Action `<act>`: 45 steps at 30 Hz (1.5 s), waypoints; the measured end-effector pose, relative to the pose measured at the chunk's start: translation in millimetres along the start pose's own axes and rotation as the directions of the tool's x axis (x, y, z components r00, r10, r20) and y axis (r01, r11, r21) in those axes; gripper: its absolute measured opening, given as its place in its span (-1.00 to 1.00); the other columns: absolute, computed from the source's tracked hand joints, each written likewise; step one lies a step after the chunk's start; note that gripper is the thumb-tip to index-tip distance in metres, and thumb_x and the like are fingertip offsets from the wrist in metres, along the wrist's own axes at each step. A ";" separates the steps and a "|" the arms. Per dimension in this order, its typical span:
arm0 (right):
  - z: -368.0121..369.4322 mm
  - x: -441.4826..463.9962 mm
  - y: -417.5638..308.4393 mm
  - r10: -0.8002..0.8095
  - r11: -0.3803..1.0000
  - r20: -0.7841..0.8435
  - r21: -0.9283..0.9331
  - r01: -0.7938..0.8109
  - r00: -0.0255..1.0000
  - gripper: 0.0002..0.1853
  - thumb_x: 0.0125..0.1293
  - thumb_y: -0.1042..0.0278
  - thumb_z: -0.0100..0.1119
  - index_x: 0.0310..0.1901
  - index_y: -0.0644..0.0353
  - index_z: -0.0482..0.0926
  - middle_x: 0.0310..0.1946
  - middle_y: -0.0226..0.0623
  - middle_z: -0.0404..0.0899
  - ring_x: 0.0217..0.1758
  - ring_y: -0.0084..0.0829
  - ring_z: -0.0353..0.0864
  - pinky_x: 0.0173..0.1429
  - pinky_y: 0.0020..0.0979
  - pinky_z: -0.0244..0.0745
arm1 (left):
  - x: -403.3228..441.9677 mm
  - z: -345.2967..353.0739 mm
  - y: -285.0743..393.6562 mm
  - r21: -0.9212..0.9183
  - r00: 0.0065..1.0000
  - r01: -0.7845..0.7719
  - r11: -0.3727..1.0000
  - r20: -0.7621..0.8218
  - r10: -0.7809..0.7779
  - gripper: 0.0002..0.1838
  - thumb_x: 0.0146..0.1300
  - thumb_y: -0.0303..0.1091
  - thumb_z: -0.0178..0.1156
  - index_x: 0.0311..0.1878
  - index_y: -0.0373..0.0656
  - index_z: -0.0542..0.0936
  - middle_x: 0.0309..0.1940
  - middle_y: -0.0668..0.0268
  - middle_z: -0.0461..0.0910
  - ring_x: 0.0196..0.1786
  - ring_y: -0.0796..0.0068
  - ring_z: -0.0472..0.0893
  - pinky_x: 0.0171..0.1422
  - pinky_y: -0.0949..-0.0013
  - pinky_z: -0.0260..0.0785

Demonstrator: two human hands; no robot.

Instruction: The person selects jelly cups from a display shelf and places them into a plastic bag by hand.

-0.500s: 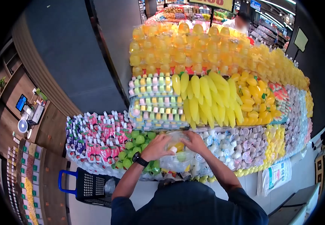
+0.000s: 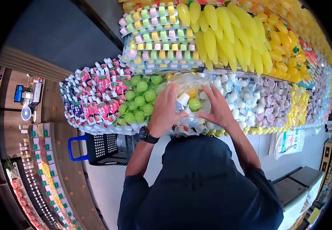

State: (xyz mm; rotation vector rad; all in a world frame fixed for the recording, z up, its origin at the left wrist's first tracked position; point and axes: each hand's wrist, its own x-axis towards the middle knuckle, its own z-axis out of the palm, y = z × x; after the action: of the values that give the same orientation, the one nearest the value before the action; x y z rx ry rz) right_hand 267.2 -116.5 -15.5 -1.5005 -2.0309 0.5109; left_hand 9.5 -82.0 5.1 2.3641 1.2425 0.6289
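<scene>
A clear plastic bag (image 2: 188, 81) is held between my two hands at the front edge of the display. Inside its opening show a white cup (image 2: 183, 99), a green round jelly (image 2: 194, 104) and something yellow. My left hand (image 2: 166, 107), below a black watch, grips the bag's left side with curved fingers. On the opposite side my right hand (image 2: 217, 105) has its fingers round the bag's edge. Green round jellies (image 2: 139, 100) lie just left of my left hand, and white cups (image 2: 237, 92) lie to the right of my right hand.
Pink pouches (image 2: 101, 84) are at the left of the display. Behind are striped cup packs (image 2: 162, 34) and long yellow packs (image 2: 227, 30). A dark basket (image 2: 106, 147) with a blue handle stands below left. A white sack (image 2: 288, 142) lies at the lower right.
The view has tilted down and come closer. The bag is spread wider between my hands, and a green jelly now shows inside it beside the white cup.
</scene>
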 end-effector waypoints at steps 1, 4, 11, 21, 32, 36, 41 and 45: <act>3.5 -0.7 4.0 0.031 0.998 0.027 0.059 -0.032 0.999 0.27 -0.08 -0.02 0.76 0.65 0.02 0.18 0.55 0.31 0.23 0.59 0.33 0.28 0.59 0.07 0.34 | -0.4 -1.3 -0.1 0.007 1.000 0.001 1.000 0.020 -0.001 0.22 0.01 -0.16 0.66 0.63 -0.36 0.12 0.60 -0.10 0.21 0.61 -0.14 0.25 0.67 -0.02 0.13; 7.9 0.5 7.7 0.051 0.986 0.035 0.160 -0.055 0.998 0.26 -0.04 -0.01 0.75 0.66 0.02 0.16 0.53 0.25 0.28 0.57 0.27 0.32 0.58 0.03 0.36 | -3.4 0.4 -5.2 0.037 0.998 0.001 0.999 0.060 -0.003 0.25 -0.03 -0.16 0.68 0.63 -0.36 0.12 0.61 -0.11 0.20 0.63 -0.15 0.23 0.69 -0.04 0.10; 3.7 5.4 22.1 0.083 0.922 -0.055 0.384 -0.056 0.995 0.00 0.18 0.14 0.65 0.61 0.08 0.30 0.48 0.01 0.43 0.51 0.11 0.46 0.54 -0.11 0.41 | -0.5 -7.2 2.6 0.028 0.998 0.003 1.000 0.058 -0.004 0.18 0.01 -0.20 0.66 0.64 -0.26 0.17 0.59 -0.08 0.25 0.61 -0.13 0.26 0.70 -0.06 0.08; -5.5 19.7 -10.0 -0.133 0.971 -0.144 -0.215 0.100 0.981 -0.62 0.17 0.58 0.36 0.06 0.17 0.70 0.03 -0.20 0.66 0.05 -0.14 0.63 0.16 -0.14 0.54 | 10.4 7.9 31.3 -0.002 0.994 0.038 0.999 -0.104 -0.038 -0.49 0.24 -0.42 0.39 0.27 -0.22 0.55 0.17 0.07 0.52 0.26 -0.06 0.48 0.35 -0.03 0.31; -14.8 24.6 10.8 -0.172 0.983 -0.139 0.043 0.179 0.975 -0.53 0.20 0.49 0.42 0.19 0.14 0.67 0.08 -0.17 0.67 0.16 -0.11 0.62 0.23 -0.13 0.50 | 14.0 17.7 24.4 0.074 0.993 0.074 0.995 -0.097 -0.067 -0.46 0.26 -0.33 0.37 0.32 -0.14 0.56 0.17 0.15 0.56 0.24 0.05 0.47 0.37 0.03 0.24; -4.8 2.2 21.4 0.288 0.712 -0.268 0.702 -0.018 0.920 -0.58 0.36 0.44 0.45 0.22 0.18 0.62 0.03 -0.38 0.73 0.07 -0.50 0.67 0.16 -0.36 0.54 | 13.5 19.7 21.2 0.040 0.993 0.077 0.996 -0.091 -0.073 -0.47 0.27 -0.32 0.37 0.32 -0.15 0.56 0.16 0.15 0.54 0.24 0.05 0.46 0.36 0.04 0.23; -24.2 -10.6 72.4 0.685 0.561 -0.464 0.828 -0.001 0.562 -0.66 0.46 0.42 0.38 0.21 0.23 0.60 -0.07 -0.41 0.69 -0.12 -0.60 0.65 -0.04 -0.47 0.56 | 13.2 20.5 21.4 -0.008 0.993 0.094 0.996 -0.073 -0.095 -0.49 0.30 -0.34 0.33 0.31 -0.18 0.56 0.17 0.10 0.54 0.26 0.01 0.46 0.41 0.03 0.22; -37.1 -33.6 132.8 0.586 0.810 -0.573 0.410 -0.419 0.573 -0.69 0.43 0.39 0.36 0.14 0.27 0.64 -0.20 -0.27 0.74 -0.31 -0.56 0.63 -0.21 -0.43 0.54 | 13.3 20.6 20.3 -0.018 0.994 0.078 0.997 -0.078 -0.079 -0.50 0.30 -0.34 0.33 0.31 -0.18 0.56 0.15 0.10 0.53 0.25 0.00 0.47 0.40 0.04 0.22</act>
State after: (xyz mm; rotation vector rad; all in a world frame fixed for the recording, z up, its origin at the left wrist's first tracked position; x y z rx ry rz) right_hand 396.4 -109.3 -73.7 -1.7793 -0.9129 0.3129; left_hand 41.1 -84.2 1.7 2.2855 1.3527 0.7095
